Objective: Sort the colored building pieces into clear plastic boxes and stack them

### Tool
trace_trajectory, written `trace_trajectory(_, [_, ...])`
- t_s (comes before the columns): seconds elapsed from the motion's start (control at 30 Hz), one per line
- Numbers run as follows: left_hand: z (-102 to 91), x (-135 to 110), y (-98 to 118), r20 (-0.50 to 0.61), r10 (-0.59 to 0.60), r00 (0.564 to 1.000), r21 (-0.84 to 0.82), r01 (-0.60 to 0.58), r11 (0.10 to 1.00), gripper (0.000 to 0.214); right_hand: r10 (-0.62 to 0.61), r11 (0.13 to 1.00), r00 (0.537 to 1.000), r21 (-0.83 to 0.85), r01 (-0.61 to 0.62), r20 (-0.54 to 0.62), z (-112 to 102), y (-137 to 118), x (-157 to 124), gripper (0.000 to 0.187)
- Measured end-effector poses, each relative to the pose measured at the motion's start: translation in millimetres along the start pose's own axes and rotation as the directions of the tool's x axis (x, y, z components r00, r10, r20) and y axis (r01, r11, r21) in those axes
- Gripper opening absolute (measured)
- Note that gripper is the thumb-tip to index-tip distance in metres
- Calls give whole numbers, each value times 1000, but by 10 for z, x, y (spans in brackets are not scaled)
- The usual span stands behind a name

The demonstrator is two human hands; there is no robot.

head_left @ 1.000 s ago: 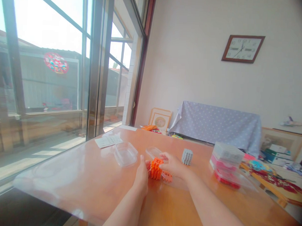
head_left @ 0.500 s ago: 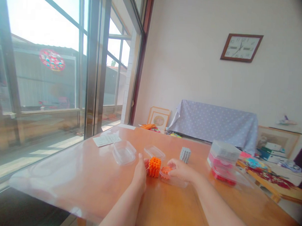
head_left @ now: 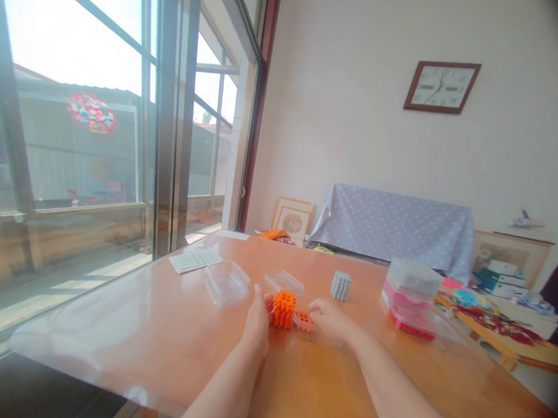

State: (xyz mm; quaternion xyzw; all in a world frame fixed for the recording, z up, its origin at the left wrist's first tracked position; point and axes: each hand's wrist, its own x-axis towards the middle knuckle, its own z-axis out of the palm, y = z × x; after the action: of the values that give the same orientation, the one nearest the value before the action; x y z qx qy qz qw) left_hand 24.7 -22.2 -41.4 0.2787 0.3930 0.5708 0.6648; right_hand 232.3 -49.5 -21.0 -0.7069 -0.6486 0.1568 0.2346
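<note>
An orange stack of notched plastic pieces (head_left: 284, 309) stands upright on the table. My left hand (head_left: 257, 325) is at its left side, thumb raised and apart, fingers partly hidden behind the stack. Just right of the stack, more orange notched pieces (head_left: 303, 321) with square holes lie in a shallow clear plastic container (head_left: 326, 341). Over this container is my right hand (head_left: 332, 319), fingers curled together beside the orange pieces; whatever they pinch is hidden. A grey notched block (head_left: 341, 285) of similar build sits farther back to the right.
A clear tub (head_left: 227, 284) and a clear lid (head_left: 284, 281) lie beyond my hands, with a printed sheet (head_left: 195, 261) at the left. Stacked plastic boxes (head_left: 412, 301) stand on the right of the wooden table (head_left: 308, 389). Windows border the left side.
My right hand has drawn slightly up and away from the orange pieces, showing more of them. My left hand and the orange stack stay together; the view has shifted a little.
</note>
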Motion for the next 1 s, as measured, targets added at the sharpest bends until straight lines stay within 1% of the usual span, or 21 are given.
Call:
trace_trajectory(0.13, [-4,-7,-2,21,13,1000,3,-13,1000,74,-40,999,997,-15,39,-66,-7,-15,35,17])
trace_trajectory(0.23, [-2,-19,-1,51,16,999,11,-16,1000,76,-112,993,986,18,115,-119,-31,-105,51,23])
trace_trajectory(0.33, [2,-38,8,100,23,995,5,-23,1000,77,-193,977,975,75,201,-108,-56,-271,45,31])
trace_trajectory(0.47, [5,-73,34,114,18,993,10,-19,1000,75,-269,960,960,58,273,-77,-81,-498,27,50])
trace_trajectory(0.53, [6,-91,47,112,22,993,11,-23,1000,75,-281,958,959,42,283,-49,-81,-574,33,57])
trace_trajectory(0.6, [7,-105,56,121,28,992,9,-30,1000,76,-287,957,958,37,287,-25,-69,-623,52,59])
trace_trajectory(0.7, [11,-117,62,134,31,991,0,-32,1000,75,-290,956,957,44,290,-1,-41,-667,89,55])
trace_trajectory(0.8, [12,-116,58,123,26,992,1,-26,1000,72,-297,953,955,62,296,9,-17,-685,106,48])
trace_trajectory(0.87, [11,-108,51,110,21,994,2,-21,1000,69,-271,960,962,74,271,-9,-14,-680,99,48])
trace_trajectory(0.93, [9,-96,44,103,13,995,1,-13,1000,67,-229,968,973,97,230,-25,-25,-659,82,51])
trace_trajectory(1.0, [10,-86,40,102,6,995,4,-7,1000,68,-213,970,977,116,215,-26,-48,-628,63,56])
